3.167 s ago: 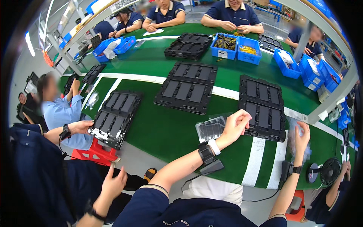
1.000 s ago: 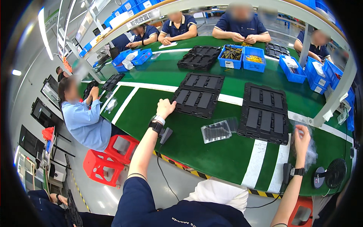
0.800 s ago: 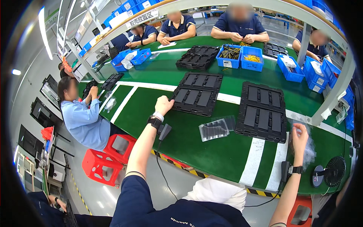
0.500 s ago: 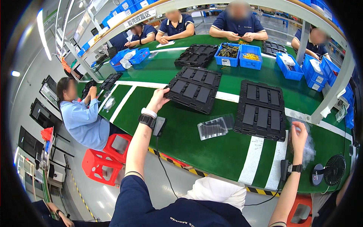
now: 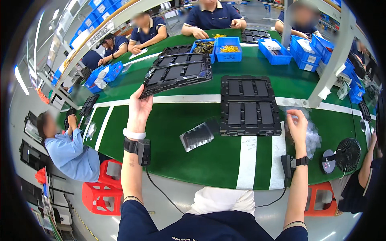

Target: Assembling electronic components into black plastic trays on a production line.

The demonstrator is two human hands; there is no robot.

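Observation:
My left hand (image 5: 140, 107) grips the near left corner of a large black compartment tray (image 5: 177, 74), which sits tilted over the green conveyor belt (image 5: 181, 160). My right hand (image 5: 297, 126) is raised at the right and pinches a crumpled clear plastic bag (image 5: 313, 138). Between my hands, a small clear tray with a dark insert (image 5: 197, 136) lies on the belt. A second black tray stack (image 5: 249, 105) rests just left of my right hand. Both wrists wear straps with small black devices.
Blue bins (image 5: 228, 49) with yellow and dark parts and another bin (image 5: 274, 51) stand at the far side, where several people work. A grey post (image 5: 333, 60) rises at the right. A black fan (image 5: 348, 154) and red stools (image 5: 102, 193) flank me.
My left hand reached forward to the black tray's corner and took hold of it; the tray now sits tilted and closer. My right hand stayed raised with the bag.

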